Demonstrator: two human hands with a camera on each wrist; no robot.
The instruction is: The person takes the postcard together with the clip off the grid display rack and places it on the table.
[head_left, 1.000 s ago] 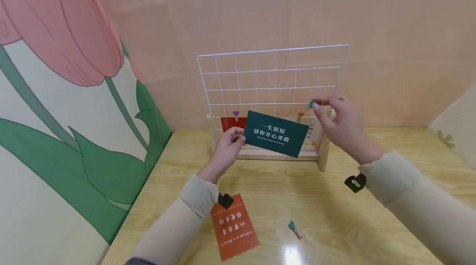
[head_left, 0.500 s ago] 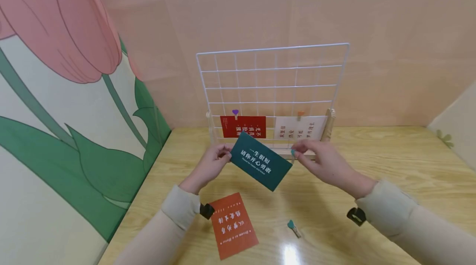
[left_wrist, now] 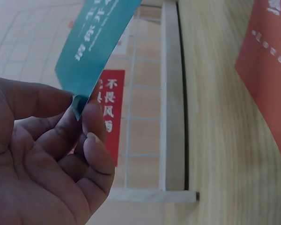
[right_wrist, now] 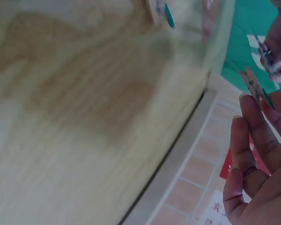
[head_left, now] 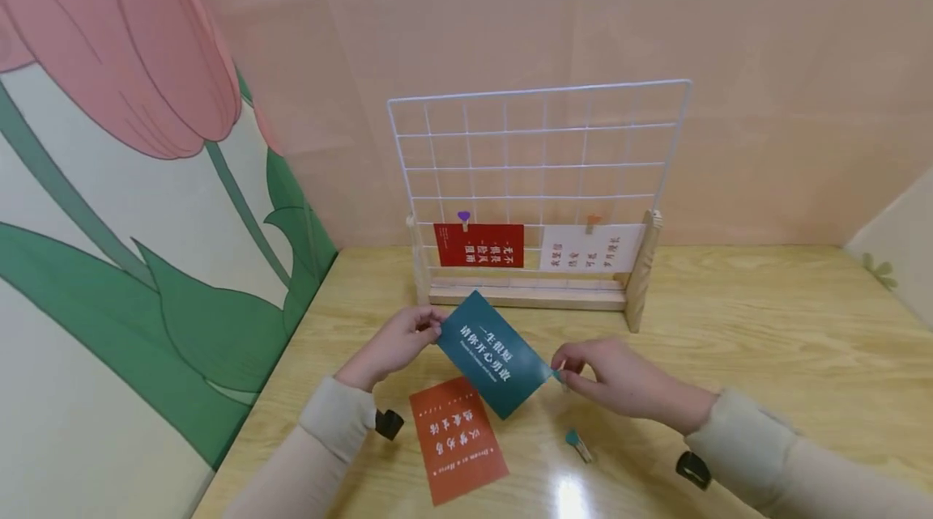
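1. Left wrist view: the left hand [left_wrist: 42, 154] pinches one corner of the green card [left_wrist: 96, 51] between thumb and fingers, and that corner looks bent. A tighter squeeze could leave a crease, since so little of the card takes the pressure.
2. Right wrist view: the right hand [right_wrist: 271, 183] grips a clothes peg [right_wrist: 251, 84] between thumb and fingertips. I cannot tell whether the peg bites on the card. A small, springy peg like this could slip or pop loose if pinched off-centre.
3. Head view, risks: the green card slants between the hands, on the near side of the rack [head_left: 568, 300]. Its right corner meets or nearly meets the right fingertips. If the left pinch loosens, the card could swing or fall towards the orange card [head_left: 457, 446]; a low sweep of the right hand could knock the spare peg [head_left: 579, 447].
4. Head view, surface and room: the table [head_left: 743, 316] is pale wood grain, with glare at the near edge. On the rack, a red card [head_left: 479, 246] hangs left, a white card [head_left: 592, 252] right. Pink cloth [head_left: 619, 25] covers the far wall; a painted tulip [head_left: 117, 49] fills the left.
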